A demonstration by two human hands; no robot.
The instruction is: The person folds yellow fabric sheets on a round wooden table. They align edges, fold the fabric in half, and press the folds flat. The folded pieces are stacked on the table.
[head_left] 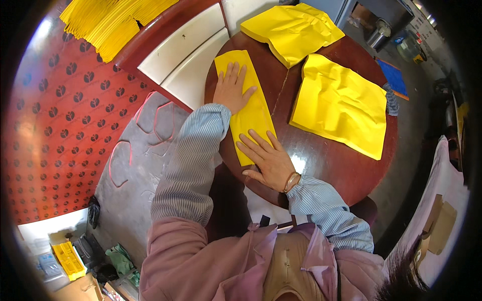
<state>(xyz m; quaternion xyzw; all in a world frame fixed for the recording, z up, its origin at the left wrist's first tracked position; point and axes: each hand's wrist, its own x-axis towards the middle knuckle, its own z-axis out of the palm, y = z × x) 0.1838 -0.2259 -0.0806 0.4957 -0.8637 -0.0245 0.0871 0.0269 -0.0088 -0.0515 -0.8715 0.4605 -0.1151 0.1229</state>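
Note:
A folded yellow paper strip (249,111) lies on the round dark wooden table (321,160). My left hand (232,89) presses flat on the strip's far end, fingers spread. At the strip's near end my right hand (268,159) lies flat, fingers apart, partly on the paper and partly on the table. Neither hand grips anything.
Two stacks of crumpled yellow sheets rest on the table: one at the back (291,31), one at the right (341,104). More yellow folded pieces (108,22) are piled on a red counter at upper left. A yellow box (69,260) sits on the floor lower left.

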